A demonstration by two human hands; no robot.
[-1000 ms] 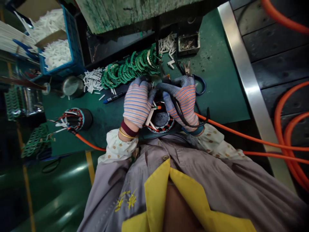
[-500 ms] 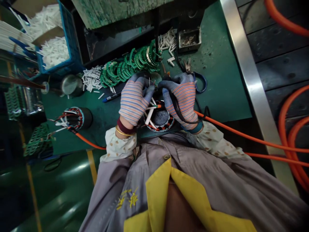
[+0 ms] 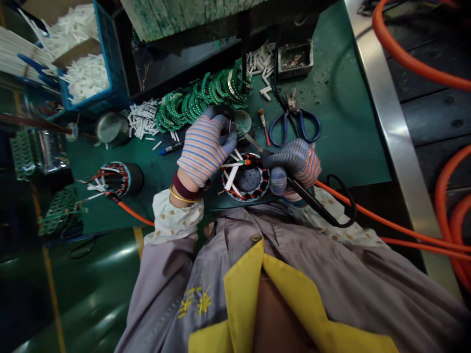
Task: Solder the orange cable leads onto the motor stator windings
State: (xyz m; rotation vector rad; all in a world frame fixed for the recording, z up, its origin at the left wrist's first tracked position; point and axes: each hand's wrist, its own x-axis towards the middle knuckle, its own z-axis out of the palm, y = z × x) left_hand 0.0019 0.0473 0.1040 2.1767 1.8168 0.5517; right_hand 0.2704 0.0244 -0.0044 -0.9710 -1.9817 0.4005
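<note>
My left hand point(image 3: 208, 145), in a striped glove, is closed in a pinch above the stator point(image 3: 262, 189). A thin wire shows at its fingertips; most of it is hidden by the glove. Orange and red windings and white sleeves point(image 3: 231, 177) show on the stator, which stands close to my body. To its right, my right hand point(image 3: 296, 166) grips a soldering iron point(image 3: 312, 202). The iron's metal end points up and left, toward the left fingertips. Its black cable loops back over the right sleeve.
Blue-handled scissors point(image 3: 310, 128) and a small brush point(image 3: 264, 128) lie beyond my right hand. Green curved boards point(image 3: 184, 110) and loose white tubes point(image 3: 143, 117) line the back. Another stator point(image 3: 133, 180) stands left. An orange cable point(image 3: 368, 202) crosses right.
My right hand has drawn back toward me and to the right with the soldering iron, uncovering the scissors and brush. My left hand keeps its pinch in nearly the same place.
</note>
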